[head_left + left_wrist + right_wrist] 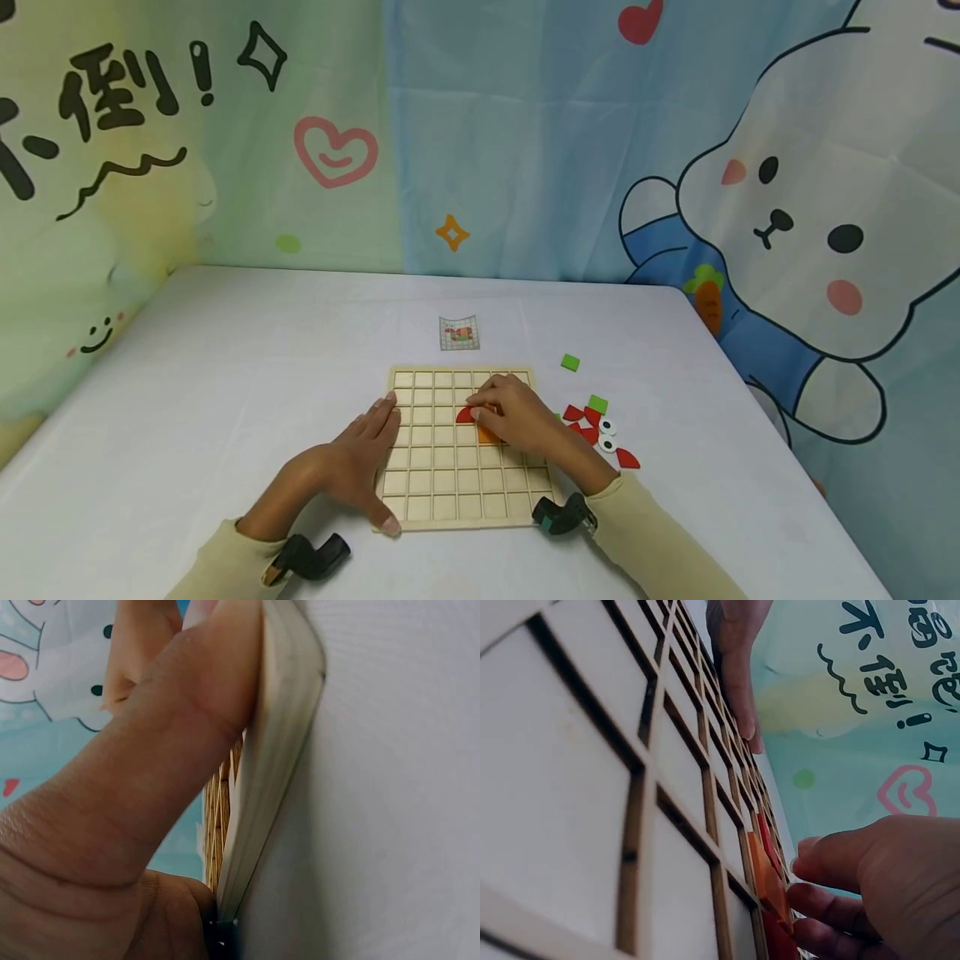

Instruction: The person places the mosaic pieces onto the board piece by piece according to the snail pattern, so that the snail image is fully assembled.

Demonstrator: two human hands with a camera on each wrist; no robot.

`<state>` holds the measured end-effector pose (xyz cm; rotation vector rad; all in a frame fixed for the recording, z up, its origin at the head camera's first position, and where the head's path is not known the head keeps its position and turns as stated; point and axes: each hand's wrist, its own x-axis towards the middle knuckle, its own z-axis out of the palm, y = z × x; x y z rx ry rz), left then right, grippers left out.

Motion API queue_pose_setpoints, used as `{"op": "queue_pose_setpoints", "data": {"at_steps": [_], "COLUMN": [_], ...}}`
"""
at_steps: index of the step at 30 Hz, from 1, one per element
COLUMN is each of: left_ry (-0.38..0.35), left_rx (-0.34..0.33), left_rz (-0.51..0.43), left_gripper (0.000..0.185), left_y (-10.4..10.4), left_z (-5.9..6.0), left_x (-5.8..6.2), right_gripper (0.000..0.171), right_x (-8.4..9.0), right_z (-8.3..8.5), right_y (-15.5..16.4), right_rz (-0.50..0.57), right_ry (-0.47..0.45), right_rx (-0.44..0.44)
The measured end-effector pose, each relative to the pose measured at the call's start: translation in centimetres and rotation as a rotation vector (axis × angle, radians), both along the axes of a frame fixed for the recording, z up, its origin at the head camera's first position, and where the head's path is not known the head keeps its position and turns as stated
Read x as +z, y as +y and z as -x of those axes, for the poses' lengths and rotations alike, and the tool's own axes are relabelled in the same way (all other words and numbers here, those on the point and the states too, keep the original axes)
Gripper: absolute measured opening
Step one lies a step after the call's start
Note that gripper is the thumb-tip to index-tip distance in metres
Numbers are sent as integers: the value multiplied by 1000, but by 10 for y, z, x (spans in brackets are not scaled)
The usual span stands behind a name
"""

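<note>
A pale wooden grid board [442, 483] lies flat on the white table. My left hand [352, 458] rests along its left side, fingers extended, with the thumb [187, 697] against the edge at the near left corner. Over the upper right cells, my right hand [517, 417] has bent fingers and thumb, their tips right at an orange tile [766, 877]. That tile stands slightly proud of the grid in the right wrist view. Beside the thumb sits a red curved piece [465, 415] in a cell. I cannot tell whether the right fingers pinch the tile.
Right of the board lie several loose pieces: red ones [628, 458], green squares [570, 362] and white round eye pieces [607, 445]. Behind the board is a small picture card [459, 333] showing a coloured grid pattern. A printed cartoon curtain [510, 150] hangs behind the table.
</note>
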<state>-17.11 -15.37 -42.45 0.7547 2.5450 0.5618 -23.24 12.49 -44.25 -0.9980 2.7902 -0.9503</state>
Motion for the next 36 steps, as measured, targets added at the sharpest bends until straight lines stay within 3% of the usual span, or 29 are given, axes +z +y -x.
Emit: {"op": "queue_pose_setpoints", "data": {"at_steps": [6,14,19,36], "left_ry": [-7,-9,-11,6], "left_rx": [7,9,2,9], "left_rz": [1,10,9,10], "left_gripper": [145,145,145,146], "left_y": [0,1,2,1], "left_z": [0,1,0,1], "left_x": [0,1,0,0], "right_gripper": [22,21,22,21], "right_x": [6,15,16,23], "right_z": [5,8,8,10], "right_y": [5,16,23,71], "right_rz": [82,140,136,69], "right_ry": [-45,-22,-31,-47], "right_rx": [16,-54,-47,-160]}}
